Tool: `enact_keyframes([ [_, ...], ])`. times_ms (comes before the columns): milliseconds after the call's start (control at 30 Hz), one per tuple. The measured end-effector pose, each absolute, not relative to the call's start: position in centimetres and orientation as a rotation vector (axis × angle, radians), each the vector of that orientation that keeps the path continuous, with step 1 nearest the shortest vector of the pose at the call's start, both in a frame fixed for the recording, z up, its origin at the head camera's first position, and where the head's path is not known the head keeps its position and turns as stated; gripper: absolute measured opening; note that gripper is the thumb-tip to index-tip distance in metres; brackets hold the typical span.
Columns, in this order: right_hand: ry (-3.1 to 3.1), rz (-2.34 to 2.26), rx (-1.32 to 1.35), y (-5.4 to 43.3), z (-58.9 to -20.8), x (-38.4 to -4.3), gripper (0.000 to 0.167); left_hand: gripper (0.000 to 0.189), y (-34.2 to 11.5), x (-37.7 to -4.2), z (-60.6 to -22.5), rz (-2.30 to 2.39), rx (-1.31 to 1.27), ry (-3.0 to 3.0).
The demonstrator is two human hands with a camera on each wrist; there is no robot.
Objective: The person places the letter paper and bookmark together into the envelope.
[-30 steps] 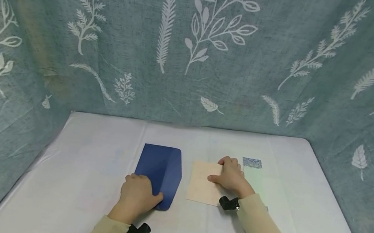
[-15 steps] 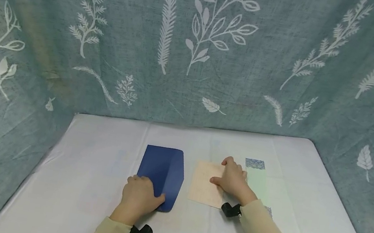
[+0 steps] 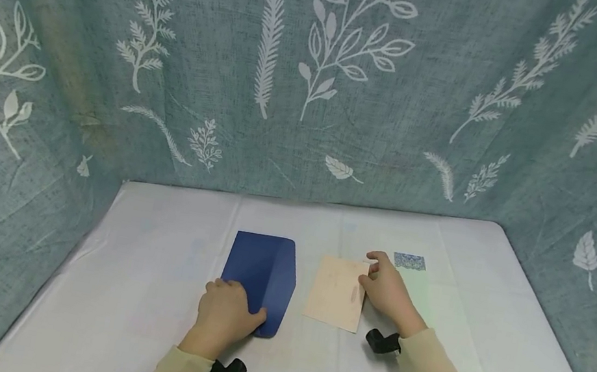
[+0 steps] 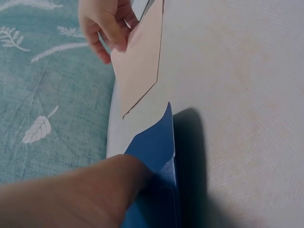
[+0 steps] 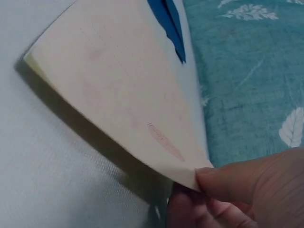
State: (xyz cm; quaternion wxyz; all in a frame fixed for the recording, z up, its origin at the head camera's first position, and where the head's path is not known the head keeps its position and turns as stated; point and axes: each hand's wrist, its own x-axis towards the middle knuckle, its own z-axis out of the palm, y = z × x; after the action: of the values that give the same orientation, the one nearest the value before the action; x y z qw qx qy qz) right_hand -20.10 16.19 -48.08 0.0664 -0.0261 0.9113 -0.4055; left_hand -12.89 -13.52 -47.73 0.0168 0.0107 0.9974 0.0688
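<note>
A dark blue envelope (image 3: 257, 255), its flap spread to the right, lies left of the middle of the table. My left hand (image 3: 225, 315) grips its near end, the thumb on the right side; in the left wrist view its edge stands off the cloth and casts a shadow. To its right is a cream paper card (image 3: 337, 291) with a small faint oval mark. My right hand (image 3: 387, 293) pinches the card's right edge. The right wrist view shows the thumb on top, the fingers beneath, and that edge raised. The envelope's near left corner is hidden under the left hand.
A pale green strip of paper (image 3: 416, 288) with a blue patterned end lies right of the card, partly behind the right arm. White cloth (image 3: 164, 242) covers the table. Leaf-printed green fabric (image 3: 255, 159) hangs behind and at both sides.
My right hand has moved to the right, from lying over the card to pinching its right edge. The card has shifted slightly and its oval mark now shows. The left hand keeps its hold.
</note>
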Motion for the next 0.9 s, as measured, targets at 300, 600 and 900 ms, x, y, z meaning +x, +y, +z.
enact_keyframes([
  [300,2.660,-1.444,-0.015,16.6,-48.0,-20.7,0.044,0.089,-13.1,-12.7,-47.9,0.227,0.015,3.111],
  [600,2.515,-1.768,0.049,15.3,-47.3,-21.2,0.044,0.087,-13.1,-12.4,-48.2,0.234,0.001,3.142],
  [900,2.471,-1.807,0.042,12.4,-48.1,-21.5,0.045,0.087,-13.6,-12.6,-48.2,0.254,-0.023,3.114],
])
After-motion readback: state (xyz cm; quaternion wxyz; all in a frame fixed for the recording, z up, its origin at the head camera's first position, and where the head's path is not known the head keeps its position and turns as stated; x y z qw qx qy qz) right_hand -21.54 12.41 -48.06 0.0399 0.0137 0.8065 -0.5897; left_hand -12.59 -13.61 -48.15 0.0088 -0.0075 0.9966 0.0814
